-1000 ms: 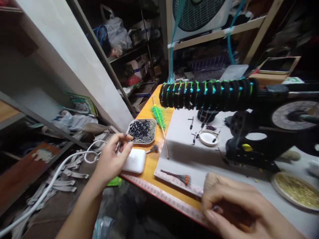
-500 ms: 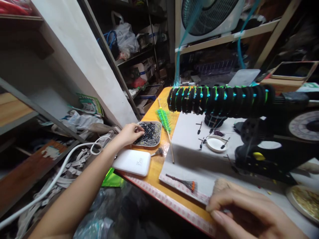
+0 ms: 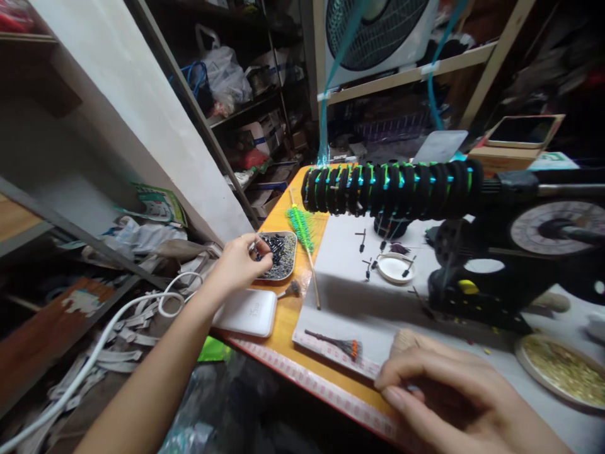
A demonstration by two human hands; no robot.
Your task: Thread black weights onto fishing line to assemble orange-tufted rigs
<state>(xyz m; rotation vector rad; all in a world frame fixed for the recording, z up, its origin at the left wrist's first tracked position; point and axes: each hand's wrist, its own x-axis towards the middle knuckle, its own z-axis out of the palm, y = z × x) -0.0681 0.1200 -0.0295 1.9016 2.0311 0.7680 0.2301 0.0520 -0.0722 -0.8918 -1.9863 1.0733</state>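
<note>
At the table's left side, my left hand [image 3: 242, 261] is over a shallow metal tray [image 3: 295, 255] of small black tube-like pieces [image 3: 282, 243] and fine grey bits. Its thumb and fingers are pinched together, with what they hold too small to name. My right hand [image 3: 442, 388] is at the lower right, above the table's front edge. Its thumb and forefinger press together, and a small greyish bit shows behind them, too little to identify. Left of this hand lies a thin dark bundle with orange tips [image 3: 352, 349]. A white power bank [image 3: 253, 310] lies just below the tray.
A black machine [image 3: 466, 252] with a thick arm ringed by black bands [image 3: 392, 186] stands at the right. A green bristly stick [image 3: 301, 228], a small white dish [image 3: 396, 276] and a bowl of golden bits [image 3: 562, 372] are on the table. A white cable [image 3: 111, 325] hangs left.
My left fingers have curled in more and drawn slightly up from the black pieces. My right hand keeps its pinch. The whole view has shifted, with the table and machine now further left.
</note>
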